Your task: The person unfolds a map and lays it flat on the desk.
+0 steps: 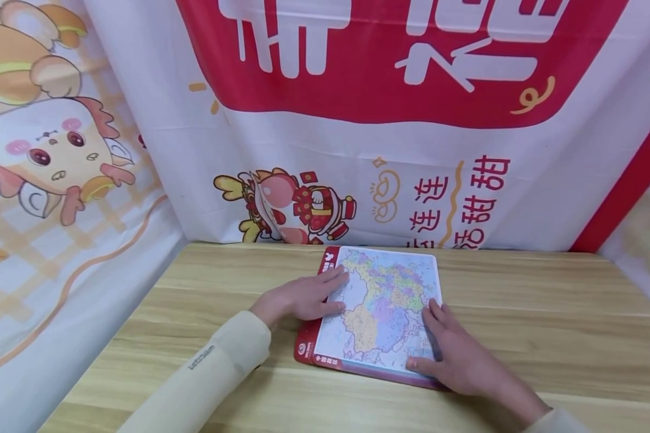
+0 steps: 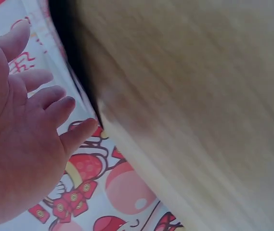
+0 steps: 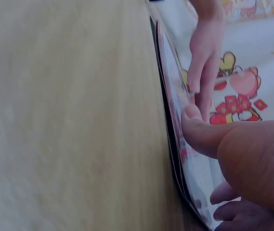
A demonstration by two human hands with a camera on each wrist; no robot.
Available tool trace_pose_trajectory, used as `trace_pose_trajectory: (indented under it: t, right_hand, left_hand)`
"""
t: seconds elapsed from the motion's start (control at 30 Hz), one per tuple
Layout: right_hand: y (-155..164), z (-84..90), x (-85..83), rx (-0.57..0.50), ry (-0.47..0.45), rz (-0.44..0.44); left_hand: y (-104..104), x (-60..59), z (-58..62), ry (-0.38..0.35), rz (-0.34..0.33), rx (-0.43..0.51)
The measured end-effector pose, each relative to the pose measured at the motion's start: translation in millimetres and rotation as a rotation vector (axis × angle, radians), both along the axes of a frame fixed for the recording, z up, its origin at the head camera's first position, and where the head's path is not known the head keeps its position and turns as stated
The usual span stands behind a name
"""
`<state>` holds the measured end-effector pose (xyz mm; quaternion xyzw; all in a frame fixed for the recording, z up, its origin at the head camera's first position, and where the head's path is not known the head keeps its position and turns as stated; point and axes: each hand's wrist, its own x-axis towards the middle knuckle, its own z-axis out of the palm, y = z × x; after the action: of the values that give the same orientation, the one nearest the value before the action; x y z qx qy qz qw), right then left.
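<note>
A flat map board (image 1: 381, 313) lies on the wooden table, printed with pastel regions and a red strip down its left side. My left hand (image 1: 306, 297) rests over its left edge, with fingertips and thumb reaching onto the map. At the right edge is my right hand (image 1: 460, 358), its thumb on the near right part of the map and its fingers along the side. The right wrist view shows the right thumb and fingers (image 3: 226, 192) against the board's face, and the board's thin dark edge. In the left wrist view the left hand (image 2: 23, 134) has spread, extended fingers.
The wooden table (image 1: 520, 313) extends on both sides of the board. A white and red printed cloth (image 1: 314, 138) hangs right behind the table's back edge, close to the board's far side. Another cartoon cloth (image 1: 59, 252) hangs on the left.
</note>
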<state>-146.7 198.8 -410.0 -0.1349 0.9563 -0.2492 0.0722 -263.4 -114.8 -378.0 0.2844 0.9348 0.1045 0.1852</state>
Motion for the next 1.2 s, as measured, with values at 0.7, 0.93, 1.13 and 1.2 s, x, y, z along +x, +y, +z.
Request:
trace_pose_trajectory:
  t: [0.7,0.93,1.13,1.2]
  right_hand:
    - [11,3.1,-13.3,-0.042,-0.03,0.119]
    - [9,3.5,-14.8,-0.076,0.048,0.054]
    - [12,8.0,-22.8,-0.297,-0.004,-0.256]
    - [15,9.9,-25.7,-0.413,-0.087,-0.351]
  left_hand:
    - [2,26.2,1.7,-0.035,0.096,-0.115]
    - [-3,33.0,3.3,-0.021,0.092,-0.119]
    - [-5,38.1,3.1,0.026,0.095,-0.169]
    - [-6,39.4,2.6,0.034,0.103,-0.178]
